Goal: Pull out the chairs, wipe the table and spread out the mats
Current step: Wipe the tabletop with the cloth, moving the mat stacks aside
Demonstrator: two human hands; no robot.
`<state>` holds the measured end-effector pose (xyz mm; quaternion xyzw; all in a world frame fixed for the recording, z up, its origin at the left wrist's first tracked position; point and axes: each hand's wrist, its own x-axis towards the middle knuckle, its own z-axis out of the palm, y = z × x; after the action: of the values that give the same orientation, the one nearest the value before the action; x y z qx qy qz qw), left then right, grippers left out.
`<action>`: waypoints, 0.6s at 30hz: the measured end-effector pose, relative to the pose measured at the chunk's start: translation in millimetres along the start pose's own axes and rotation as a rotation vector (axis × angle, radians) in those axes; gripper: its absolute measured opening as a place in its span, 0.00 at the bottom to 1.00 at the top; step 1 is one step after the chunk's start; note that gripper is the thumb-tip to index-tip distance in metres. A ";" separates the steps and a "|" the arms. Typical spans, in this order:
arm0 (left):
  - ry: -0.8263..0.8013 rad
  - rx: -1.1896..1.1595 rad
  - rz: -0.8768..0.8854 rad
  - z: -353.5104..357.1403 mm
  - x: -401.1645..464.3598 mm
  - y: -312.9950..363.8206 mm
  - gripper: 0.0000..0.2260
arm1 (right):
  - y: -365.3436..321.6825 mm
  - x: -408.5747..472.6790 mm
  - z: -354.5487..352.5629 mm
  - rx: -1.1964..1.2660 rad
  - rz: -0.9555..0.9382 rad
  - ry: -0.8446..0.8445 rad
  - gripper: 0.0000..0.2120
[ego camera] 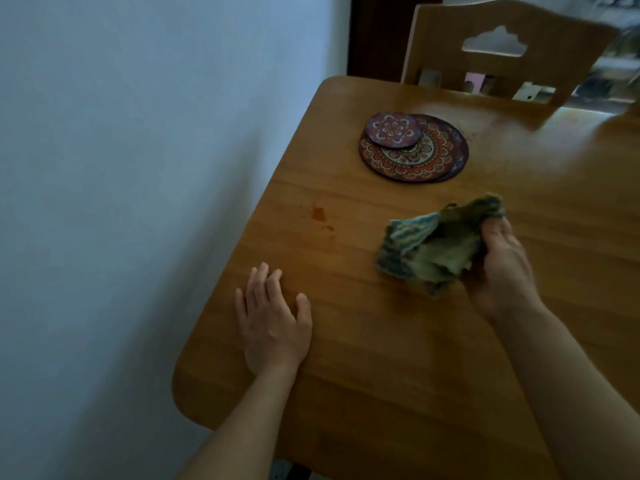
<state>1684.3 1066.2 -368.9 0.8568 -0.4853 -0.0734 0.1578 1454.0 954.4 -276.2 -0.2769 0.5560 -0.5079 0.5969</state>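
- On the wooden table (398, 358), near its left edge, the left hand (273, 323) lies flat, palm down and fingers spread, holding nothing; it looks placed there to brace the person's lean while the other arm works.
- Toward the middle of the table, the right hand (502, 265) is closed around a bunched green and blue cloth (436, 244), whose loose end fans out to the left just over the wood, apparently gathered into a pad for wiping.
- Between the two hands and a little farther off, a small orange-brown stain (318, 213) marks the surface, so the wiping step seems to be in hand and not yet finished there.
- At the far side, the round patterned mats (414, 148) sit in a stack, a smaller one resting on the larger ones, well apart from the cloth; keeping them piled leaves the wood free to be wiped before they are spread.
- Beyond the table's far edge stands a wooden chair (502, 32), its back upright; how far it is from the table cannot be told.
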 end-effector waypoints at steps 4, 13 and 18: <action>0.001 -0.005 0.017 0.2 -0.8 -0.7 0.26 | 3.1 3.2 5.0 0.110 0.055 0.120 0.15; -0.018 -0.031 0.034 1.6 -1.5 -4.9 0.26 | 30.3 -25.0 -1.9 -0.797 -0.128 0.441 0.25; -0.062 -0.075 0.064 -3.1 0.0 -9.0 0.26 | 97.6 -26.5 2.6 -1.599 -0.301 -0.017 0.28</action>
<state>1692.4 1071.1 -369.0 0.8315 -0.5142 -0.1128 0.1772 1489.2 1010.3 -352.9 -0.6951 0.7029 -0.0299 0.1479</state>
